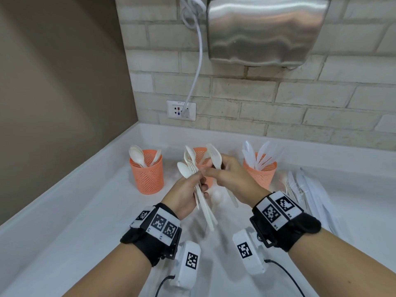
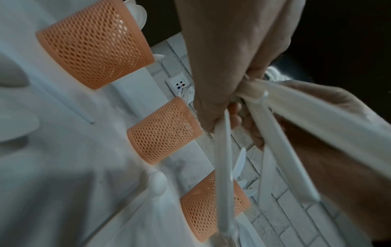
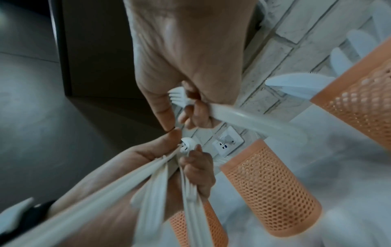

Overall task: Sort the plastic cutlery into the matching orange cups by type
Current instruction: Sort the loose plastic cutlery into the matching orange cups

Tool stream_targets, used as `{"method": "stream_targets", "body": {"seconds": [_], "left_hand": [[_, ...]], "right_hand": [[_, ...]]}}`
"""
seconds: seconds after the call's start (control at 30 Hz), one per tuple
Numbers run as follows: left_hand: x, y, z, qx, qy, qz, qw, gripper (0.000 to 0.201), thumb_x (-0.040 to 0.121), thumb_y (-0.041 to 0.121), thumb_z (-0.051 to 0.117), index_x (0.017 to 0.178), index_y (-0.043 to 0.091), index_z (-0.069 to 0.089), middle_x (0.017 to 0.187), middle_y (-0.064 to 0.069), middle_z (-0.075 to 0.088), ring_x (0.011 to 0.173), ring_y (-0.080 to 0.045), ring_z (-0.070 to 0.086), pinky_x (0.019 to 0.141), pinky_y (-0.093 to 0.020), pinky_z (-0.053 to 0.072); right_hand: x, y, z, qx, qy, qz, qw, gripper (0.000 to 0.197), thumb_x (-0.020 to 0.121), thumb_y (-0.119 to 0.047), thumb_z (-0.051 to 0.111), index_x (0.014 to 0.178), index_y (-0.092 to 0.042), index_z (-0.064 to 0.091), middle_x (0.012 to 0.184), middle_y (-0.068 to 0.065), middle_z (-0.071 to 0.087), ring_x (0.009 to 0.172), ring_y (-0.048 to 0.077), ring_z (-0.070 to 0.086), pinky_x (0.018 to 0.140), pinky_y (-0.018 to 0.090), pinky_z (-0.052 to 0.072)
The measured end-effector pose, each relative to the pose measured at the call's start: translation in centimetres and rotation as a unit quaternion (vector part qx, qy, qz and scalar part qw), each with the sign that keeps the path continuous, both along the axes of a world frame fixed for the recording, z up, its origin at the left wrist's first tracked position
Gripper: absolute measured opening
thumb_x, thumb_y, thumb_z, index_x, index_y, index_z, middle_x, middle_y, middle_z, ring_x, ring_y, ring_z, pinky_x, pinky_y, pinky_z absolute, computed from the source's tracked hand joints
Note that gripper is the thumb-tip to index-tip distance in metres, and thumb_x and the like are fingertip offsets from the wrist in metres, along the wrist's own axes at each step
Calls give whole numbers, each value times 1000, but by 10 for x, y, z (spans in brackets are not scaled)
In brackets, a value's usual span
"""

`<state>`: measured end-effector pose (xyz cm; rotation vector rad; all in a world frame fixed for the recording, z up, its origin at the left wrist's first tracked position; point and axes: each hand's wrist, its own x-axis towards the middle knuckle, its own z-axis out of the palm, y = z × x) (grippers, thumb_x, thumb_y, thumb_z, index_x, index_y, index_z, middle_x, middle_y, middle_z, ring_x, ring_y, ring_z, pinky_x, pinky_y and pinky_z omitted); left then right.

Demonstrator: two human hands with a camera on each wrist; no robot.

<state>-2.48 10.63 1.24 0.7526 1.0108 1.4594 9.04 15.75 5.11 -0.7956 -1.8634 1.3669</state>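
Note:
Three orange mesh cups stand in a row on the white counter. The left cup [image 1: 147,175] holds spoons, the middle cup [image 1: 200,156] is half hidden behind my hands, and the right cup [image 1: 260,175] holds clear knives. My left hand [image 1: 196,185] grips a bundle of white cutlery [image 1: 189,166] by the handles, a spoon and forks fanned upward. In the left wrist view those handles [image 2: 224,167] run down from the left hand [image 2: 222,70]. My right hand [image 1: 222,171] holds a single white fork [image 1: 215,157] in front of the middle cup. Its tines [image 3: 178,97] poke out past my right hand [image 3: 190,58].
A heap of loose white and clear cutlery [image 1: 306,191] lies on the counter right of the knife cup. A brick wall with a socket [image 1: 181,110] and a steel hand dryer [image 1: 265,31] stands behind. A brown wall closes the left side.

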Motion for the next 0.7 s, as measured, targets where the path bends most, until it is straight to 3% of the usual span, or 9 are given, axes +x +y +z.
{"method": "stream_targets", "body": {"seconds": [0.07, 0.13, 0.2, 0.27, 0.37, 0.47, 0.53, 0.63, 0.7], "left_hand": [[-2, 1, 0, 11, -8, -3, 1000, 32, 97, 27, 45, 118, 9, 60, 74, 2, 53, 57, -7, 44, 54, -18, 42], [-4, 1, 1, 32, -22, -16, 999, 34, 99, 27, 40, 115, 3, 58, 89, -3, 64, 69, -8, 63, 60, -18, 51], [-3, -1, 4, 47, -43, -17, 998, 30, 100, 21, 36, 100, 3, 59, 86, -8, 67, 75, -10, 69, 64, -19, 55], [-1, -2, 7, 62, -62, -22, 996, 29, 99, 18, 36, 94, 4, 60, 80, -7, 71, 76, -11, 71, 66, -22, 57], [-1, -3, 7, 56, -84, -33, 994, 34, 100, 23, 34, 104, 3, 61, 90, -8, 74, 86, -15, 72, 73, -24, 58], [0, -2, 7, 45, -109, -19, 993, 34, 100, 24, 34, 106, 1, 59, 91, -10, 73, 87, -15, 72, 73, -25, 58], [1, -2, 9, 51, -109, -23, 992, 33, 100, 24, 34, 105, 2, 59, 86, -8, 74, 84, -15, 72, 69, -25, 58], [1, -3, 13, 64, -98, -28, 993, 34, 99, 21, 36, 119, -1, 53, 89, -9, 73, 84, -16, 72, 69, -24, 58], [0, -2, 14, 68, -92, -27, 993, 39, 99, 21, 37, 128, -2, 47, 95, -10, 71, 87, -16, 71, 71, -25, 57]], "right_hand": [[3, -2, -2, 9, 20, 9, 1000, 19, 80, -12, 72, 79, 1, 59, 71, 8, 61, 58, 5, 59, 58, 13, 44], [3, -6, -7, 22, -22, 59, 998, 20, 74, -12, 77, 77, -8, 58, 69, 5, 59, 65, 14, 60, 67, 22, 48], [2, -8, -13, 61, -94, 71, 991, 19, 73, -9, 77, 81, -12, 60, 68, -2, 58, 66, 12, 56, 69, 22, 47], [2, -4, -16, 82, -116, 51, 989, 9, 80, -6, 69, 88, -6, 66, 72, -5, 61, 68, 9, 59, 69, 18, 47], [4, 0, -14, 73, -116, 53, 989, 11, 87, -5, 60, 91, 1, 67, 69, -5, 62, 60, -2, 57, 60, 7, 42], [0, -3, -16, 94, -130, 48, 986, 19, 87, -11, 62, 69, -13, 59, 59, -9, 52, 48, -4, 49, 53, 7, 36], [-1, -4, -19, 82, -126, 42, 988, 25, 89, -11, 58, 67, -21, 55, 60, -10, 51, 51, -3, 48, 56, 10, 35], [1, -2, -19, 44, -100, 49, 993, 19, 92, -9, 48, 78, -10, 60, 71, -4, 58, 67, 4, 54, 66, 19, 41], [1, -3, -17, 18, -74, 66, 995, 24, 94, -7, 44, 82, -16, 62, 71, -12, 64, 70, -1, 59, 68, 12, 45]]}}
